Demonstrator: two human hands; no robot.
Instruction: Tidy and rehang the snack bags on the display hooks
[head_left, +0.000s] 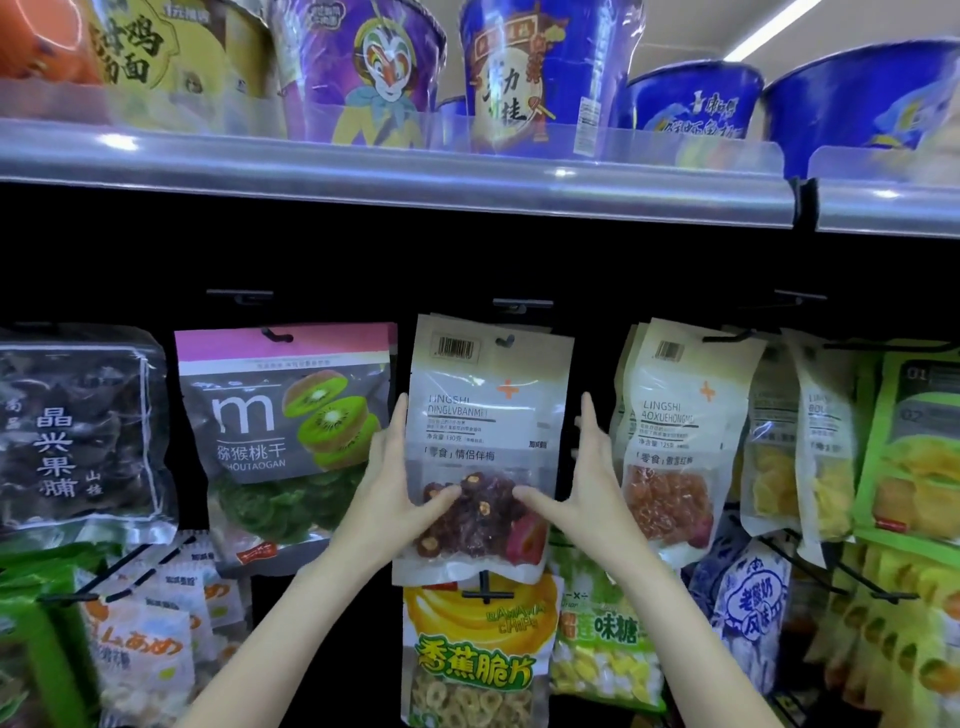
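A white snack bag (488, 415) of dark dried plums hangs upright in the middle of the display. Its hang hole sits just under a black display hook (522, 306); whether the hook passes through the hole cannot be told. My left hand (395, 483) holds the bag's left edge, thumb laid across the clear window. My right hand (582, 483) grips the right edge the same way, its thumb on the front. The other fingers of both hands run up along the edges or behind the bag.
A kiwi bag (291, 431) hangs to the left, and a similar white bag of orange fruit (675, 441) to the right. Below hangs a banana chip bag (472, 649) on its hook (485, 592). A shelf edge (395, 171) with noodle cups runs overhead.
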